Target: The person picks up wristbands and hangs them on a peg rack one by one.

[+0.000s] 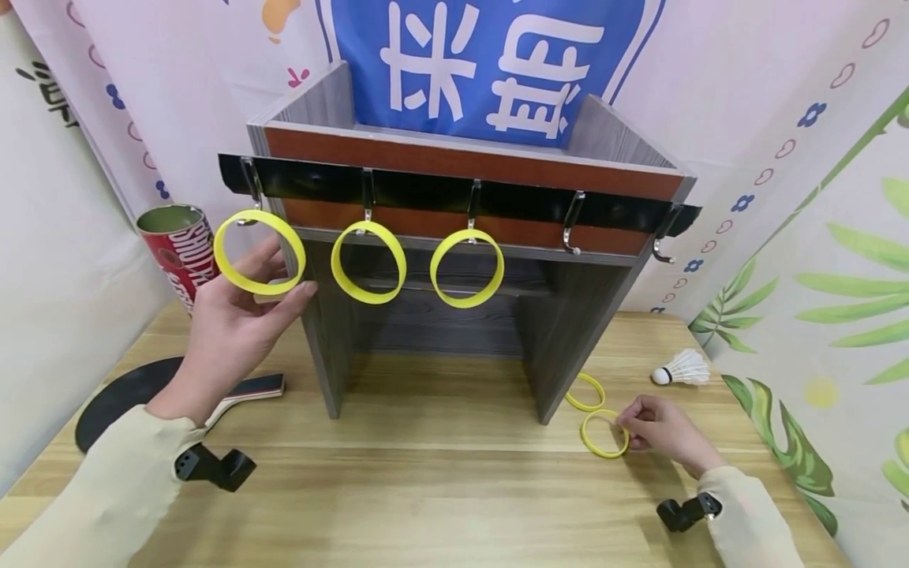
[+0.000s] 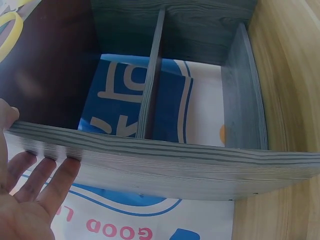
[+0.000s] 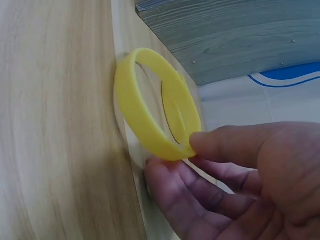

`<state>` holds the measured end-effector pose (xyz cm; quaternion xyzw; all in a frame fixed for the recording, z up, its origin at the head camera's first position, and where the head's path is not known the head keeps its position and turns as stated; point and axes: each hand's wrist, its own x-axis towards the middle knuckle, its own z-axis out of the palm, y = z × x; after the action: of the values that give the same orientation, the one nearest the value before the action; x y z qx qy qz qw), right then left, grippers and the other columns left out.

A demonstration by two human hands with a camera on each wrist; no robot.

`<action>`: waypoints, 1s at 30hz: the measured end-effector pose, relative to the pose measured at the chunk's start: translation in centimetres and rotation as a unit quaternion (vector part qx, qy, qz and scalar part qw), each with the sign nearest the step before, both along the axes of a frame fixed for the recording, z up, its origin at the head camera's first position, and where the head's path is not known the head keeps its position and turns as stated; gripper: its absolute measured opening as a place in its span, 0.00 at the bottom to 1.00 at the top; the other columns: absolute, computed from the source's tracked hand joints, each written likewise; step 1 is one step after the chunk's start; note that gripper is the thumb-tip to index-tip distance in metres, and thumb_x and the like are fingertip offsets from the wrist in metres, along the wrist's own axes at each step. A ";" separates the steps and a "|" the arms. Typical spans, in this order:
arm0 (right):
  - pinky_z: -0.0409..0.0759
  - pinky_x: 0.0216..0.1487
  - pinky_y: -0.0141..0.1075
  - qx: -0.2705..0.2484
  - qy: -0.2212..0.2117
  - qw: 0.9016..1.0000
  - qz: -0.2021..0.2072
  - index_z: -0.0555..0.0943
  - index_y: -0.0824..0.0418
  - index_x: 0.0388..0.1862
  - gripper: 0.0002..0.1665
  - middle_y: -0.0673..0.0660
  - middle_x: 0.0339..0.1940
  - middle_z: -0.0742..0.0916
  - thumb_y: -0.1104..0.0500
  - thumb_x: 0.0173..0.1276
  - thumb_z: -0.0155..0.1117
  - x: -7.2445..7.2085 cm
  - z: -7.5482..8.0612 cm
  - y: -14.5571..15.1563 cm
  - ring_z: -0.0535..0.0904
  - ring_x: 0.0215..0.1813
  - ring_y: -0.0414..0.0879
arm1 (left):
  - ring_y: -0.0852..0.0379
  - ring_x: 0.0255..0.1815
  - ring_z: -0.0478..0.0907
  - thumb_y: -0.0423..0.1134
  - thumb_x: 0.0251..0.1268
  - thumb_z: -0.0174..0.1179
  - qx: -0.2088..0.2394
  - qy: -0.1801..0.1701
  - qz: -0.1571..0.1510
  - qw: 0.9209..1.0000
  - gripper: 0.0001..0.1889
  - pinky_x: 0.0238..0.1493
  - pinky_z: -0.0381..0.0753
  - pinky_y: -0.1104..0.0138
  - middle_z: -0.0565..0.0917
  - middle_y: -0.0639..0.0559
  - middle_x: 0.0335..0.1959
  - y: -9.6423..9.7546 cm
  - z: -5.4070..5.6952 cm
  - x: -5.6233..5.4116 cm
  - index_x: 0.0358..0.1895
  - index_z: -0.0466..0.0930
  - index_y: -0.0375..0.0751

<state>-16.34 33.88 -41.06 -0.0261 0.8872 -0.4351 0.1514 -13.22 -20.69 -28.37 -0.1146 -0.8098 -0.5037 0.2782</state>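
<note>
My left hand [image 1: 237, 312] grips the left side panel of a grey wooden shelf [image 1: 443, 343]. In the left wrist view, its fingertips [image 2: 67, 172] press the panel's outer face, with the thumb at the front edge. Low at the right, my right hand [image 1: 663, 430] pinches a yellow wristband [image 3: 137, 112] between thumb and fingers, tilted close over the table. Another yellow wristband [image 1: 585, 408] lies just behind it. Three more hang from hooks on a black strip [image 1: 419, 181]: a left wristband [image 1: 263, 287], a middle wristband [image 1: 369, 298] and a right wristband [image 1: 466, 302].
Two hooks at the right of the strip, an inner hook [image 1: 571, 221] and an end hook [image 1: 664, 233], carry nothing. A shuttlecock [image 1: 682, 369] lies at the right. At the left are a red can [image 1: 181, 248] and a table tennis paddle [image 1: 128, 394]. Printed cloth [image 1: 753, 118] hangs behind.
</note>
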 end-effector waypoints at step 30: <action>0.91 0.47 0.32 -0.360 0.138 0.919 -0.076 0.84 0.61 0.39 0.09 0.48 0.39 0.91 0.71 0.76 0.60 1.6 2.4 0.2 0.90 0.43 0.38 | 0.77 0.51 0.81 0.31 0.69 0.69 -0.007 0.001 0.001 1.000 0.33 0.48 0.81 0.85 0.82 0.80 0.48 0.0 0.0 0.1 0.77 0.73 0.51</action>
<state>-14.78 34.09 -38.64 -0.0712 0.6816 -0.7278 -0.0254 -13.15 -20.73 -28.40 -0.1166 -0.8131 -0.4975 0.2787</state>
